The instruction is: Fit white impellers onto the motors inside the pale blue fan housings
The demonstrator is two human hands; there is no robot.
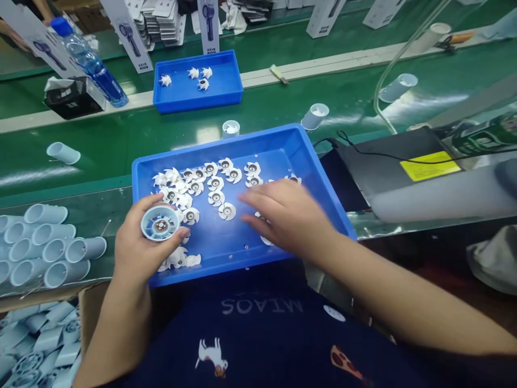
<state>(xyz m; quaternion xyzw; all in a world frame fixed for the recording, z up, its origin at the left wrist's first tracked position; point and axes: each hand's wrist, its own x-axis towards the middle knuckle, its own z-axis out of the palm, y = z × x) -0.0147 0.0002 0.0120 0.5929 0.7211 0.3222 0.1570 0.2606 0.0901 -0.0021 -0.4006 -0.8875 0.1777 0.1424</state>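
1. Clock directions are taken from the seated person, with 12 o'clock pointing straight ahead across the bench.
2. Nearest is the person's chest, in a dark navy T-shirt [262, 323] printed with a white dog and large pale letters, upside down from this view, that seem to read "MIAOS".
3. At 11 o'clock, the left hand [135, 245] cups a round white-and-blue plastic fan housing [160, 223], fingers curled around its edge, not pinching.
4. At 1 o'clock, the right hand [286, 218], slightly blurred, hovers low with fingers spread and apart, pinching nothing. Whether they touch anything, I cannot tell.
5. Beneath both hands, a shallow blue plastic tray [218, 144] holds scattered small white plastic fan impellers [216, 198].
6. At 9 o'clock, pale blue plastic tubes [44, 237] lie stacked; more fill a brown cardboard box [91, 318] at 8 o'clock.
7. Beyond, at 12 o'clock, a green conveyor belt [121, 153] carries a second blue tray [197, 81] with a few impellers.
8. At 11 o'clock, a clear water bottle with a blue cap [86, 62] lies near white cards showing a fan [129, 37]; their small print is unreadable. At 2 o'clock, a yellow label [430, 165] shows no legible words.
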